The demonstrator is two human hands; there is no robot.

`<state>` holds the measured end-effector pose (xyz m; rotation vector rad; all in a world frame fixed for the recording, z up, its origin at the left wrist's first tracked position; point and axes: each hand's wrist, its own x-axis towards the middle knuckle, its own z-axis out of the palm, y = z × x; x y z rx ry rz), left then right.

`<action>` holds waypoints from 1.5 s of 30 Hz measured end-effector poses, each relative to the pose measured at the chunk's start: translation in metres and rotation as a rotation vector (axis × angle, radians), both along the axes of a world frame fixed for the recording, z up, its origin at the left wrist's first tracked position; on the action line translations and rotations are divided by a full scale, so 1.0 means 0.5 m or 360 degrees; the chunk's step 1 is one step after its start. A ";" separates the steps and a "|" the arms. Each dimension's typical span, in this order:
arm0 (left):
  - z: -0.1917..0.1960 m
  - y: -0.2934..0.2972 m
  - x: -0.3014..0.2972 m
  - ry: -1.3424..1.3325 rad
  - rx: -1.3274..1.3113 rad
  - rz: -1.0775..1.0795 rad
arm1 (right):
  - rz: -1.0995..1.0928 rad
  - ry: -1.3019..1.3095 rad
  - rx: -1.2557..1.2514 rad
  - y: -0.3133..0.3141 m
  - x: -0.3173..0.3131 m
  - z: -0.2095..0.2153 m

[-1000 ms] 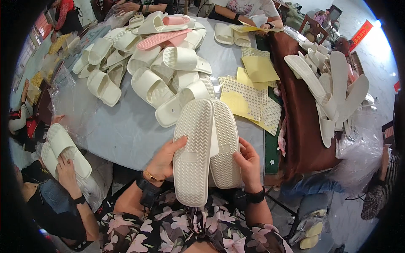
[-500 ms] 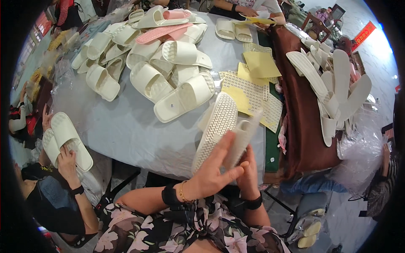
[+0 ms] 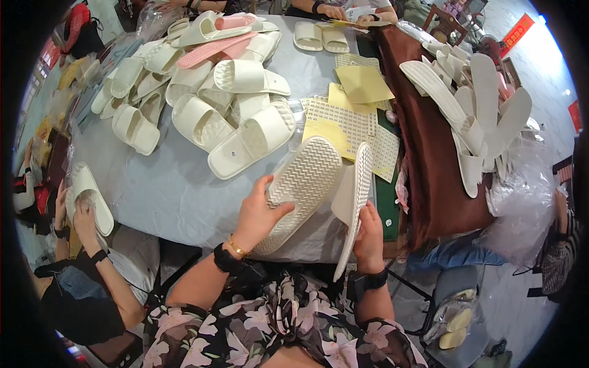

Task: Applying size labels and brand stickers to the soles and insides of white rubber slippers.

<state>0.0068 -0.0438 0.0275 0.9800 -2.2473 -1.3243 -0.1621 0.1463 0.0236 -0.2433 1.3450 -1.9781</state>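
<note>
Over the near edge of the table I hold a pair of cream slide slippers, one in each hand. My left hand (image 3: 262, 211) grips the left slipper (image 3: 307, 178) by its side, thumb across the zigzag-patterned sole that faces up. My right hand (image 3: 370, 236) is closed around the right slipper (image 3: 362, 184), which stands on edge with its sole turned to the right. Its strap is partly visible between the two. Just beyond lie yellow sticker sheets (image 3: 340, 122) and a heap of cream slippers (image 3: 248, 138) with pink ones (image 3: 215, 50) among them.
More slippers (image 3: 472, 122) are piled on brown cloth (image 3: 411, 135) at the right, beside clear plastic bags (image 3: 521, 196). A co-worker at the left handles a slipper (image 3: 92, 190). Another person's hands (image 3: 331, 11) are at the far edge. A chair (image 3: 457, 300) holds bagged slippers.
The two slippers, close together before, are now apart. My left hand has moved left with one, and the right slipper has turned to show its sole. The view has shifted slightly.
</note>
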 end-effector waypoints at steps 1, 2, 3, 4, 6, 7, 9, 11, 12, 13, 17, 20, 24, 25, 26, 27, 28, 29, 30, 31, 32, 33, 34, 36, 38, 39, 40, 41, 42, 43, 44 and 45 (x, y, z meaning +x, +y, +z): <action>-0.001 -0.005 0.003 0.0110 0.0392 0.0040 | -0.0083 0.0005 -0.0048 -0.004 -0.004 0.004; -0.002 -0.008 0.005 0.0065 0.0392 0.0018 | -0.0102 0.0002 -0.0009 -0.007 -0.005 0.006; -0.003 -0.009 0.008 0.0402 0.0670 0.0113 | -0.0192 0.0203 0.0046 -0.009 -0.006 0.008; -0.004 -0.010 0.010 0.0704 0.0995 0.0221 | -0.0287 0.0405 0.0108 -0.012 -0.005 0.009; -0.006 -0.009 0.018 0.0785 0.1086 0.0272 | -0.0327 0.0486 0.0160 -0.014 0.001 0.010; -0.009 -0.005 0.021 0.0899 0.1062 0.0361 | -0.0286 0.0547 0.0210 -0.015 0.004 0.010; -0.016 0.006 0.027 0.1007 0.1038 0.0455 | -0.0242 0.0603 0.0263 -0.022 0.013 0.010; -0.025 0.018 0.029 0.1018 0.0821 0.0426 | -0.0252 0.0629 0.0282 -0.036 0.020 0.007; -0.029 0.024 0.030 0.0977 0.0818 0.0455 | -0.0234 0.0628 0.0258 -0.041 0.023 0.007; -0.034 0.029 0.031 0.0927 0.0762 0.0409 | -0.0221 0.0578 0.0232 -0.046 0.025 0.007; -0.049 0.047 0.033 0.0792 0.0613 0.0333 | -0.0156 0.0623 0.0200 -0.064 0.029 0.002; -0.055 0.050 0.034 0.0811 0.0583 0.0310 | -0.0161 0.0519 0.0194 -0.076 0.028 -0.011; -0.056 0.050 0.035 0.0751 0.0573 0.0297 | -0.0168 0.0567 0.0157 -0.079 0.028 -0.029; -0.057 0.051 0.034 0.0774 0.0574 0.0295 | -0.0167 0.0570 0.0155 -0.079 0.028 -0.032; -0.058 0.051 0.034 0.0797 0.0574 0.0294 | -0.0163 0.0580 0.0135 -0.078 0.028 -0.035; -0.060 0.051 0.034 0.0795 0.0576 0.0294 | -0.0166 0.0572 0.0155 -0.077 0.028 -0.036; -0.062 0.050 0.034 0.0783 0.0486 0.0282 | -0.0163 0.0600 0.0184 -0.077 0.028 -0.038; -0.065 0.050 0.035 0.0799 0.0393 0.0259 | -0.0161 0.0627 0.0213 -0.076 0.028 -0.038; -0.068 0.050 0.036 0.0767 0.0397 0.0271 | -0.0161 0.0625 0.0214 -0.075 0.028 -0.038; -0.070 0.050 0.037 0.0768 0.0404 0.0275 | -0.0158 0.0666 0.0221 -0.075 0.027 -0.038; -0.072 0.049 0.038 0.0800 0.0392 0.0263 | -0.0156 0.0706 0.0228 -0.074 0.027 -0.038; -0.074 0.049 0.039 0.0769 0.0409 0.0278 | -0.0157 0.0707 0.0227 -0.072 0.026 -0.037; -0.075 0.048 0.039 0.0762 0.0386 0.0274 | -0.0122 0.0672 0.0222 -0.069 0.027 -0.036; -0.073 0.049 0.041 0.0761 0.0359 0.0261 | -0.0096 0.0642 0.0214 -0.064 0.027 -0.035; -0.068 0.050 0.042 0.0805 0.0558 0.0268 | -0.0089 0.0645 0.0207 -0.061 0.029 -0.035; -0.064 0.051 0.043 0.0781 0.0531 0.0265 | -0.0092 0.0640 0.0229 -0.061 0.030 -0.035; -0.061 0.052 0.044 0.0788 0.0561 0.0278 | -0.0098 0.0640 0.0211 -0.061 0.031 -0.035; -0.058 0.052 0.046 0.0795 0.0591 0.0291 | -0.0106 0.0626 0.0183 -0.061 0.032 -0.036; -0.056 0.053 0.047 0.0795 0.0590 0.0293 | -0.0100 0.0640 0.0191 -0.060 0.035 -0.035; -0.054 0.054 0.049 0.0779 0.0590 0.0302 | -0.0134 0.0632 0.0264 -0.057 0.038 -0.034; -0.054 0.054 0.050 0.0764 0.0590 0.0311 | -0.0168 0.0624 0.0337 -0.053 0.041 -0.032; -0.055 0.055 0.052 0.0764 0.0588 0.0315 | -0.0165 0.0624 0.0336 -0.049 0.044 -0.031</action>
